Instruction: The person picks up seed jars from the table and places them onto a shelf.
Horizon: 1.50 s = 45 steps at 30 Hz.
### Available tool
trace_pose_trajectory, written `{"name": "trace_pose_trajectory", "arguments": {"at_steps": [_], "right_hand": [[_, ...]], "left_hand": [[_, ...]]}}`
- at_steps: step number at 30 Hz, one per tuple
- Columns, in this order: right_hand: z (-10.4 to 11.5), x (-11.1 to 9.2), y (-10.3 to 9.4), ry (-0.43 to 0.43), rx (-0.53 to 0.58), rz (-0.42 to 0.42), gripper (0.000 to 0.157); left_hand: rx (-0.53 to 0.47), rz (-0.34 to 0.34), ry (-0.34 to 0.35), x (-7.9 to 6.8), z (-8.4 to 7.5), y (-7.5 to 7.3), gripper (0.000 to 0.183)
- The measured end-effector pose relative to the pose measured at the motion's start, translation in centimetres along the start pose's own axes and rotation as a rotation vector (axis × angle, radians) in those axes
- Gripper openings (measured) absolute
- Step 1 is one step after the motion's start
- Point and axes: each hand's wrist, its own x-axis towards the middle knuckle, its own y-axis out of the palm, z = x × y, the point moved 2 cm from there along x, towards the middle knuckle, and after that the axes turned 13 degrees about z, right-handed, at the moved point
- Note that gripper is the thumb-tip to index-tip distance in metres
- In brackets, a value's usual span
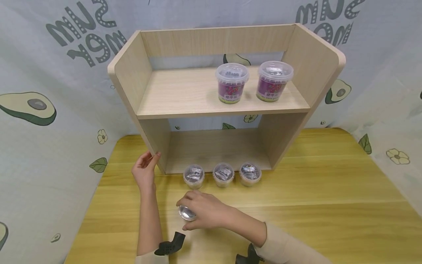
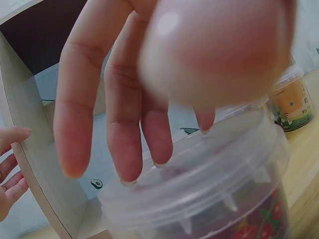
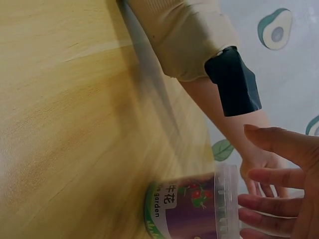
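Observation:
My right hand is over the clear lid of a small plastic tub with a purple flower label, on the table. Its fingertips meet the lid's edge in the right wrist view, while the thumb stands apart. In the left wrist view the same tub shows below those spread fingers. My left hand touches the left side panel of a wooden shelf, thumb at the front edge and fingers along the outer face. Three more lidded tubs stand in a row before the shelf's lower level.
Two purple-labelled tubs stand on the upper shelf board, toward the right. One tub in the front row has an orange label. A patterned cloth hangs behind and beside the yellow wooden table.

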Motion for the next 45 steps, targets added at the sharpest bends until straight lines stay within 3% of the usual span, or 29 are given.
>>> {"name": "trace_pose_trajectory", "arguments": {"at_steps": [16,27,45], "right_hand": [[0.2,0.2,0.4,-0.007,-0.042,-0.048,0.054],[0.2,0.5,0.2,0.053,-0.089,-0.086,0.055],[-0.9,1.0,0.6,0.062,-0.081,-0.066,0.053]], "left_hand": [[0.011,0.003,0.003,-0.1,0.0,0.0,0.022],[0.011,-0.007,-0.012,0.0,0.0,0.0,0.02],[-0.011,-0.005,0.001,0.0,-0.1,0.1,0.018]]}}
